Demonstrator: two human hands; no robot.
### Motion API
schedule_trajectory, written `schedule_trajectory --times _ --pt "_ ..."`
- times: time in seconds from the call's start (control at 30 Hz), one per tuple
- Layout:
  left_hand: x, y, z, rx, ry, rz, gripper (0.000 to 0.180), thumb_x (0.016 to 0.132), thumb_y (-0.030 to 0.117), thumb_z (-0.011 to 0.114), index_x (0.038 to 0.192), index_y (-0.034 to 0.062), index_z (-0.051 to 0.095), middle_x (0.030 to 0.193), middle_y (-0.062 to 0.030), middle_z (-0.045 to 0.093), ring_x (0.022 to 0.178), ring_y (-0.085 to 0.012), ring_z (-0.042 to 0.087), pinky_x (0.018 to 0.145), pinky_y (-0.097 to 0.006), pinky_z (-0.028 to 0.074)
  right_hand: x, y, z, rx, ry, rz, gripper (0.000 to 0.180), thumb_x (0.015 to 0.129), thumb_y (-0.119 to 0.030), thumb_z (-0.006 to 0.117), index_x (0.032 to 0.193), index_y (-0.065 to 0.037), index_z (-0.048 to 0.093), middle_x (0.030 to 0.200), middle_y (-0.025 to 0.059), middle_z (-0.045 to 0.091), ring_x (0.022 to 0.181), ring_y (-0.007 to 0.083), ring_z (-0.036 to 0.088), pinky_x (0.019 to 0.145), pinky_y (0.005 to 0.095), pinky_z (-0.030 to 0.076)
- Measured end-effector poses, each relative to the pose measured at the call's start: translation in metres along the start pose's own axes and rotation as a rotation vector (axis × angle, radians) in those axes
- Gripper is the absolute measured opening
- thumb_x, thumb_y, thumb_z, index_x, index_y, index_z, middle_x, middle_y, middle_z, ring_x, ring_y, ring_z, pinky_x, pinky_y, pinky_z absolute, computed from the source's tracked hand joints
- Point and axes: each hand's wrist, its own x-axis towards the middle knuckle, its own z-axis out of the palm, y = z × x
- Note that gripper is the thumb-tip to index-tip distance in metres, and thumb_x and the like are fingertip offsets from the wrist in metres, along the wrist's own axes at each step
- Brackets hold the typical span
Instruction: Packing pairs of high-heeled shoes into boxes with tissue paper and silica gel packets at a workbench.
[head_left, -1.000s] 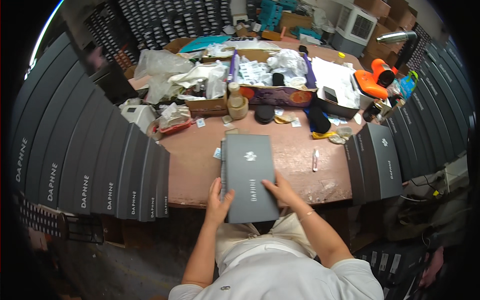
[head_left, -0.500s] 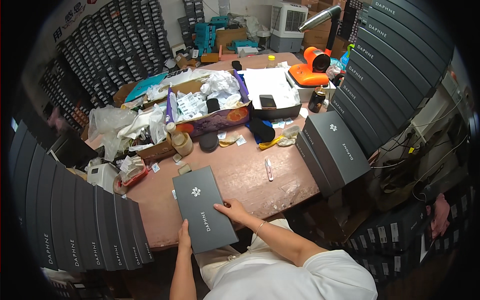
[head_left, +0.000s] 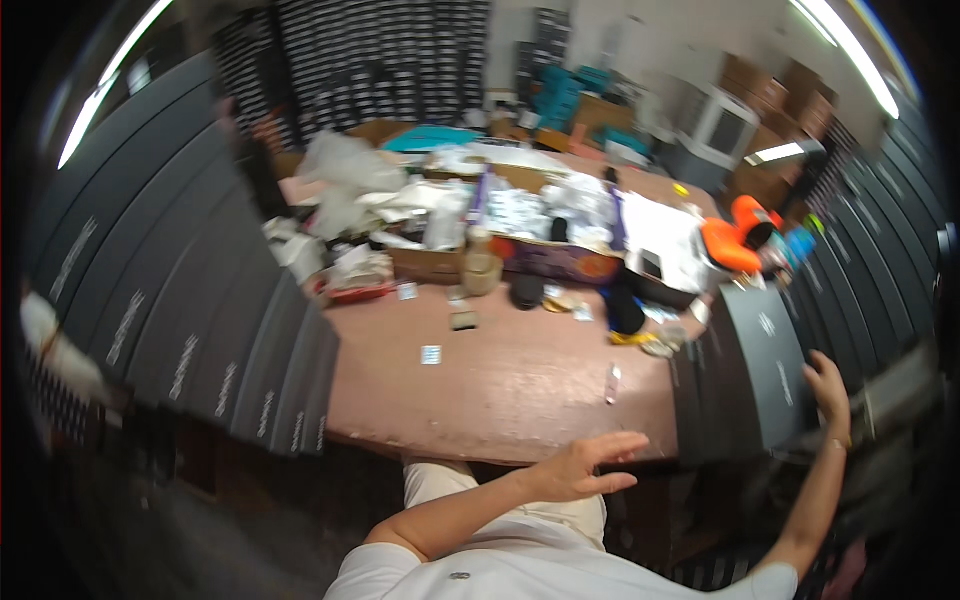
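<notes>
My left hand (head_left: 585, 468) is held above the front edge of the table, its fingers stretched out and nothing in them. At the right, my right hand (head_left: 830, 392) is beside a dark grey lidded box (head_left: 768, 362), fingers apart along the box's right edge. I cannot tell whether it touches the box. Another dark box (head_left: 708, 380) stands against this one's left side. A pair of small thread snips (head_left: 612, 383) lies on the table (head_left: 520, 385) between my left hand and the clutter behind.
Tall piles of dark boxes rise at the left (head_left: 170, 270) and far right (head_left: 880, 240). Across the table's back are an open purple carton (head_left: 555, 258), a bottle (head_left: 481, 265), black pads (head_left: 626, 310), a phone (head_left: 651, 264) and an orange device (head_left: 735, 240). A small white packet (head_left: 431, 355) lies nearer.
The grey box that both hands held is out of them. My left hand has moved right over the table edge, my right hand to the boxes at the right. The view has turned.
</notes>
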Motion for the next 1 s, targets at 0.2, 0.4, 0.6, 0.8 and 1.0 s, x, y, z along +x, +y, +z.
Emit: schedule_trajectory --times 0.2,0.4,0.6,0.8,1.0 --pt "-0.08 -0.037 -0.019 0.142 0.279 -0.271 0.042 0.091 0.02 0.062 0.126 -0.0011 0.053 0.118 -0.0168 0.06 0.104 -0.0223 0.061 0.09 -0.034 0.05 -0.041 -0.378 0.025 0.409 0.045 -0.83 0.063 0.078 -0.005 0.07 0.136 -0.007 0.046 0.138 0.0153 0.046 0.128 0.0297 0.045 0.103 0.0384 0.038" --pt "-0.135 -0.004 -0.039 0.277 0.547 -0.203 0.043 0.092 0.025 0.061 0.126 -0.0005 0.054 0.118 -0.0175 0.061 0.103 -0.0252 0.062 0.089 -0.034 0.048 -0.166 -0.726 -0.028 0.505 0.651 -2.021 0.062 0.057 -0.015 0.084 0.113 -0.013 0.057 0.139 0.0151 0.042 0.126 0.0394 0.044 0.098 0.0479 0.042" --pt "-0.146 -0.021 -0.039 0.258 0.487 -0.311 0.042 0.092 0.022 0.06 0.126 -0.0004 0.054 0.118 -0.0163 0.061 0.106 -0.0241 0.061 0.093 -0.032 0.048 -0.198 -0.83 -0.045 -0.106 0.98 -1.934 0.042 0.079 -0.021 0.067 0.119 -0.012 0.057 0.138 0.016 0.041 0.13 0.0358 0.036 0.098 0.0503 0.039" --pt "-0.155 0.005 -0.062 0.048 0.772 -0.039 0.045 0.092 0.022 0.061 0.129 -0.0009 0.05 0.119 -0.0111 0.059 0.105 -0.0151 0.057 0.091 -0.029 0.047 -0.107 -0.723 -0.026 0.134 0.986 -1.81 0.046 0.071 -0.029 0.073 0.113 -0.015 0.062 0.138 0.0097 0.039 0.129 0.0326 0.036 0.092 0.0499 0.041" --pt "-0.154 0.035 -0.115 -0.699 0.74 0.387 0.066 0.09 0.055 0.052 0.131 0.0034 0.048 0.121 -0.0122 0.057 0.109 -0.0249 0.057 0.094 -0.038 0.049 -0.105 -0.476 0.084 0.621 0.682 -1.685 0.025 0.068 -0.01 0.074 0.09 -0.015 0.064 0.122 0.0089 0.053 0.112 0.0313 0.051 0.091 0.0474 0.048"
